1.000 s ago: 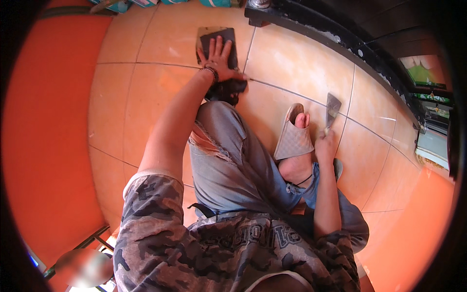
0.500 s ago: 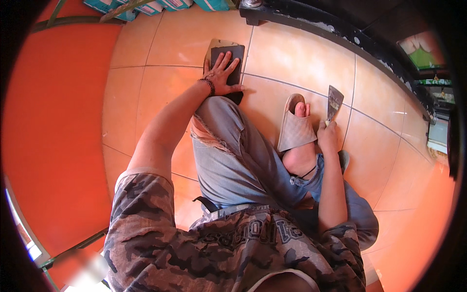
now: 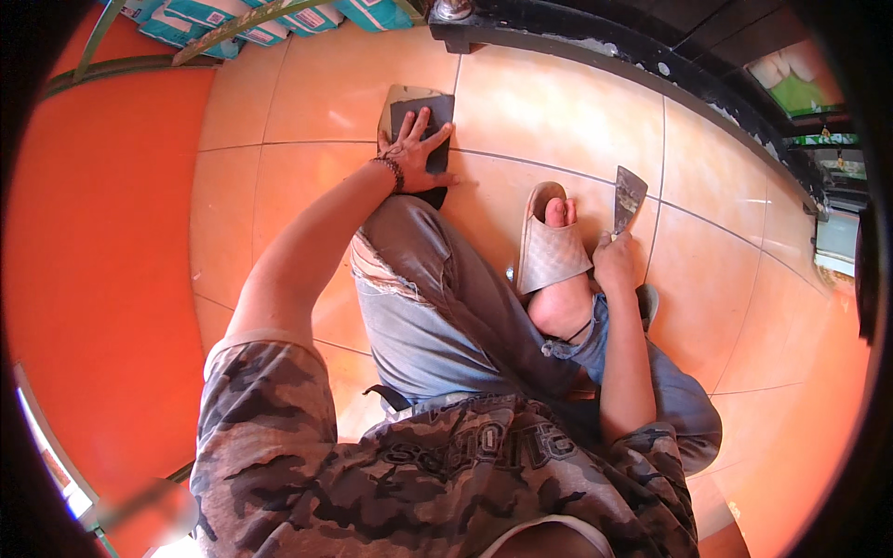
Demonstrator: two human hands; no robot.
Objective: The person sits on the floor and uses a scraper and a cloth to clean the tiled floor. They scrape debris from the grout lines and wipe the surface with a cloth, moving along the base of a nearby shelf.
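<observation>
Left fingers (image 3: 419, 125) flat atop dark slab (image 3: 437, 158)

The dark pad (image 3: 440, 110) under the left hand (image 3: 411, 155) has been drawn nearer the knee (image 3: 409, 219). More of the teal-and-white packages (image 3: 372, 11) is seen.

There were counted one left hand (image 3: 416, 156) and one right hand (image 3: 615, 267), one scraper (image 3: 630, 197), one dark flat piece (image 3: 438, 158), one clearly visible foot (image 3: 562, 309), and at least four packages (image 3: 313, 20)
</observation>
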